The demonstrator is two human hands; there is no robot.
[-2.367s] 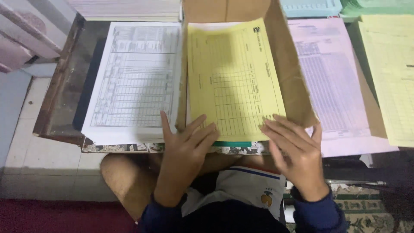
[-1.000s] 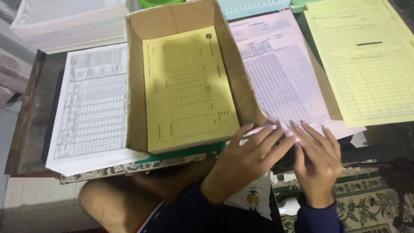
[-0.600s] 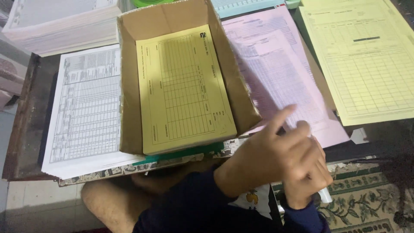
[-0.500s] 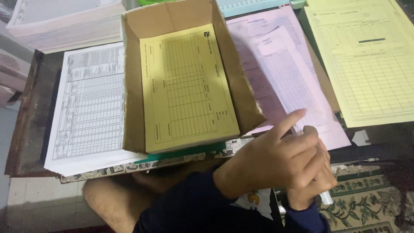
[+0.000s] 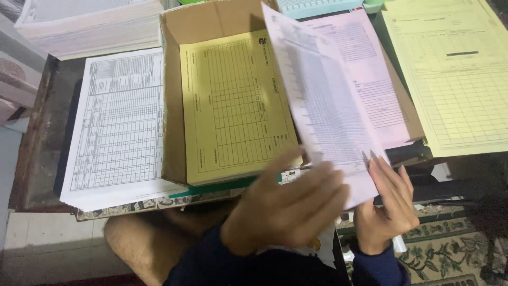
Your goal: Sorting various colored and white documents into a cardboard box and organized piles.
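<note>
A pink printed sheet (image 5: 317, 100) stands lifted and tilted over the right wall of a cardboard box (image 5: 172, 106). My left hand (image 5: 286, 206), blurred, has its fingers across the sheet's lower edge. My right hand (image 5: 389, 204) holds the same edge from behind at the lower right corner. Under the raised sheet lies a stack of pink forms (image 5: 375, 90). A pile of yellow forms (image 5: 238, 100) fills the box.
A stack of white forms (image 5: 119, 122) lies left of the box, and pale yellow forms (image 5: 455, 79) lie at the right. More white paper (image 5: 90, 26) is piled at the back left. The worn table edge (image 5: 37, 137) runs down the left; patterned carpet (image 5: 455, 254) is below.
Both hands moved from the yellow forms in the box to the pink stack. They pinched the top pink sheet, and it now rises up and leftward toward the box.
</note>
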